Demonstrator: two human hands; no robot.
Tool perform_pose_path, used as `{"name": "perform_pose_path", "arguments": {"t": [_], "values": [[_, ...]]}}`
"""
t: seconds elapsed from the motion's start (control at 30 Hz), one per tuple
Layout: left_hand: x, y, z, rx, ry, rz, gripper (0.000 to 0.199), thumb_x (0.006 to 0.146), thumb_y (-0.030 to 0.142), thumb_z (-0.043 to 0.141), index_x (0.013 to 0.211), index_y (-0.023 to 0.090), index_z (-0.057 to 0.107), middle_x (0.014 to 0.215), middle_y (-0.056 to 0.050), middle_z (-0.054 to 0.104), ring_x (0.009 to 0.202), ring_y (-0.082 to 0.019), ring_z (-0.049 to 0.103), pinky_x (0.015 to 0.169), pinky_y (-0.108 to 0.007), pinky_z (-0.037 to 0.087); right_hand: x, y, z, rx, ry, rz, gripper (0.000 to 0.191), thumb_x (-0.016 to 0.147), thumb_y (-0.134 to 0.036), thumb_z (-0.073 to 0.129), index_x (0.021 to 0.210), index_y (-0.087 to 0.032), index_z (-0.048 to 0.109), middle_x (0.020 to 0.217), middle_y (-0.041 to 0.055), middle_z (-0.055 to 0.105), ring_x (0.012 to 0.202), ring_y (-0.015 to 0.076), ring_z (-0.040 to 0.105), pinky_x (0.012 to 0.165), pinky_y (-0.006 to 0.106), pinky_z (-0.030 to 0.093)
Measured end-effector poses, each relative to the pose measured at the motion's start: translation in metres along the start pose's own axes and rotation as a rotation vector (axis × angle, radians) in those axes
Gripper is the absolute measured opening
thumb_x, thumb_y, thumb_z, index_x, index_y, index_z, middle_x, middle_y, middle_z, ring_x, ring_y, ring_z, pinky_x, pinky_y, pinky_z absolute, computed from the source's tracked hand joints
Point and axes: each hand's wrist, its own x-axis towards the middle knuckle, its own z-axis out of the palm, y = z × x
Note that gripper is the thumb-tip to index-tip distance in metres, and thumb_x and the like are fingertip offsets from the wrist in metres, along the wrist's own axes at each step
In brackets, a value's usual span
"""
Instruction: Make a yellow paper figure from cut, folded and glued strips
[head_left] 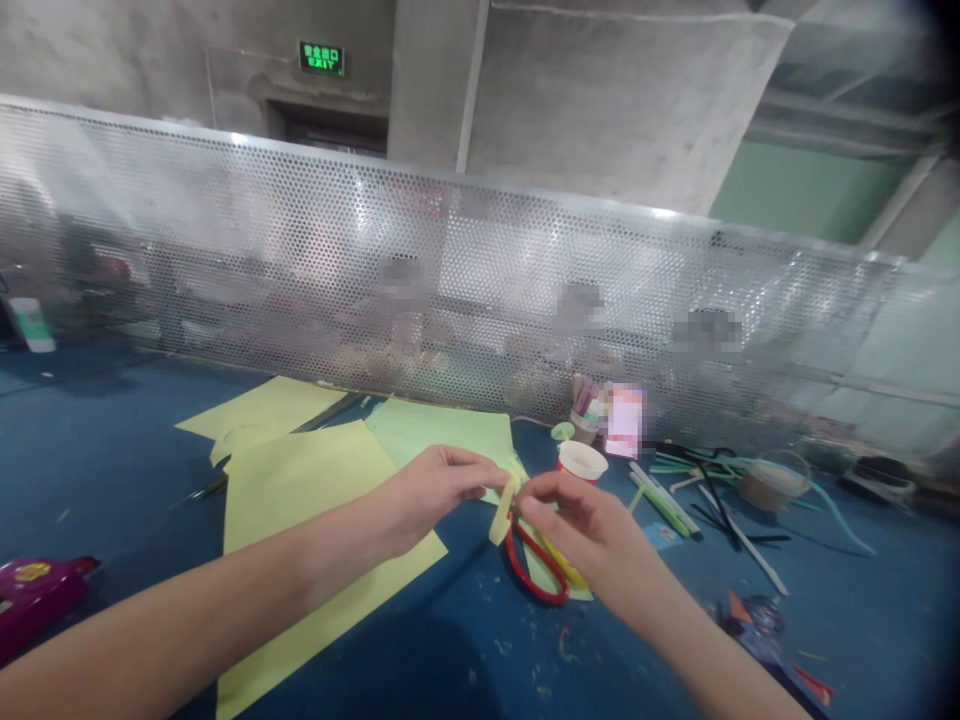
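A narrow yellow paper strip hangs curled between my two hands. My left hand pinches its upper end with fingers stretched together. From the other side, my right hand is closed, its thumb and index fingertips at the same end of the strip. Just below my right hand are scissors with red and yellow handle loops; their blades are hidden. A small yellow-green paper piece lies beneath the scissors. Under my left forearm is a large yellow sheet, with a light green sheet behind it.
A white paper cup, a phone with a lit screen and a holder of sticks stand behind my right hand. Tubes and black strips lie at right. A purple tool sits at left. A perforated metal screen borders the table.
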Motion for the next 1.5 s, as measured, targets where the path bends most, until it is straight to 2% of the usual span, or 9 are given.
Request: {"name": "perform_pose_path", "arguments": {"t": [0.5,0.67,0.8,0.9,1.0,1.13,1.27,1.4,1.5], "values": [[-0.005,0.006,0.004,0.055,-0.011,0.075,0.014,0.069,0.03,0.07,0.07,0.016,0.07,0.081,-0.001,0.059,0.077,-0.012,0.051,0.072,-0.024,0.037,-0.008,-0.01,0.006,-0.019,-0.05,0.032,0.013,0.077,-0.031,0.059,0.072,-0.019,0.057,0.066,-0.0028,0.053,0.054,0.0078,0.045,0.048,0.019,0.036],[-0.005,0.005,0.004,0.079,-0.017,0.084,0.015,0.07,0.031,0.069,0.069,0.016,0.069,0.079,-0.001,0.059,0.073,-0.011,0.05,0.069,-0.024,0.036,-0.01,-0.014,0.004,-0.126,-0.074,-0.024,0.011,0.081,-0.028,0.053,0.075,-0.019,0.057,0.069,-0.001,0.057,0.06,0.0104,0.052,0.054,0.021,0.042],[-0.006,0.008,0.005,0.073,-0.002,0.109,0.013,0.071,0.028,0.068,0.067,0.015,0.068,0.076,-0.001,0.058,0.072,-0.011,0.05,0.07,-0.024,0.037,-0.011,-0.01,0.0,-0.299,0.103,-0.176,0.004,0.081,-0.022,0.055,0.081,-0.022,0.051,0.075,-0.0017,0.06,0.068,0.0122,0.058,0.064,0.024,0.047],[-0.007,0.01,0.006,0.067,-0.014,0.122,0.014,0.071,0.029,0.068,0.067,0.015,0.069,0.076,-0.001,0.059,0.073,-0.012,0.051,0.072,-0.025,0.038,-0.011,-0.008,-0.002,-0.515,0.255,-0.43,0.009,0.08,-0.018,0.058,0.087,-0.023,0.054,0.083,-0.0001,0.06,0.078,0.0141,0.059,0.07,0.026,0.047],[-0.009,0.011,0.007,0.062,-0.032,0.112,0.013,0.071,0.029,0.068,0.068,0.016,0.069,0.078,-0.001,0.059,0.073,-0.012,0.051,0.072,-0.025,0.039,-0.01,-0.007,-0.002,-0.7,0.279,-0.662,0.01,0.082,-0.016,0.056,0.089,-0.023,0.059,0.087,0.0032,0.06,0.087,0.0173,0.057,0.077,0.03,0.046],[-0.011,0.013,0.01,0.076,-0.034,0.115,0.012,0.07,0.028,0.069,0.067,0.016,0.069,0.079,-0.001,0.059,0.072,-0.011,0.052,0.073,-0.026,0.04,-0.01,-0.008,-0.003,-0.727,0.276,-0.731,0.01,0.083,-0.015,0.056,0.086,-0.023,0.061,0.082,0.003,0.061,0.081,0.0171,0.057,0.076,0.032,0.046],[-0.012,0.013,0.011,0.144,-0.04,0.181,0.01,0.071,0.028,0.068,0.071,0.018,0.07,0.084,-0.001,0.057,0.074,-0.011,0.053,0.072,-0.026,0.041,-0.01,-0.008,-0.004,-0.569,0.271,-0.625,0.008,0.082,-0.017,0.057,0.081,-0.023,0.06,0.081,0.0019,0.06,0.079,0.0162,0.057,0.073,0.03,0.046],[-0.012,0.015,0.01,0.365,-0.042,0.334,0.01,0.076,0.026,0.062,0.076,0.02,0.07,0.089,-0.001,0.056,0.077,-0.011,0.054,0.073,-0.025,0.042,-0.007,-0.008,-0.003,-0.192,0.204,-0.318,0.004,0.08,-0.023,0.058,0.084,-0.023,0.057,0.084,0.0012,0.058,0.075,0.0144,0.058,0.069,0.027,0.048],[-0.014,0.019,0.009,0.552,-0.03,0.427,0.011,0.078,0.026,0.06,0.077,0.021,0.069,0.091,-0.001,0.057,0.08,-0.012,0.054,0.075,-0.025,0.041,-0.005,-0.009,-0.001,0.083,0.104,-0.132,0.019,0.076,-0.03,0.061,0.093,-0.021,0.056,0.081,0.0009,0.058,0.072,0.0136,0.057,0.064,0.025,0.048]]}}
